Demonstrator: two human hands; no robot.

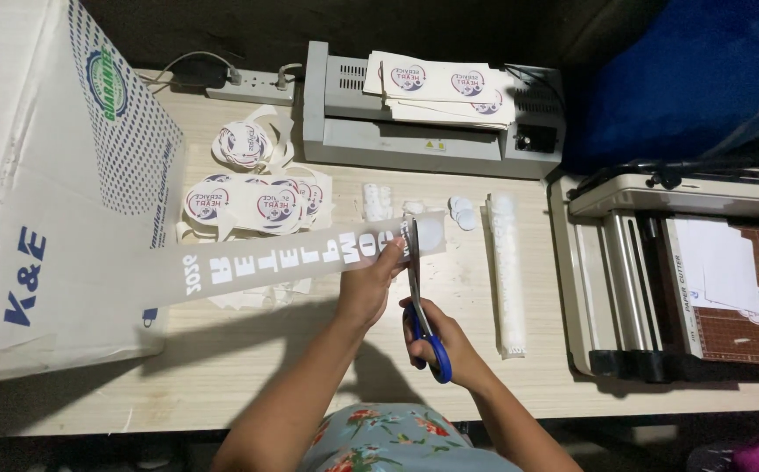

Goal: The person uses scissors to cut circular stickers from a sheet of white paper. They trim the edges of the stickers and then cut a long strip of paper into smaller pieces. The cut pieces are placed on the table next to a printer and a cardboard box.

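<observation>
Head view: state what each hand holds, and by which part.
Left hand pinches the long printed strip near its right end. Right hand holds the scissors by their blue handles, blades at the strip.

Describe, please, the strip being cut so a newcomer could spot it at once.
Start at the grey laminator at the desk's back edge. Just in front, the left hand holds up a long grey strip with white letters, met by blue-handled scissors. Its neighbours are round stickers.

On the table (248, 358), the laminator (414, 131) stands behind the cut strip (292, 258), paper cutter (703, 280) at right.
</observation>
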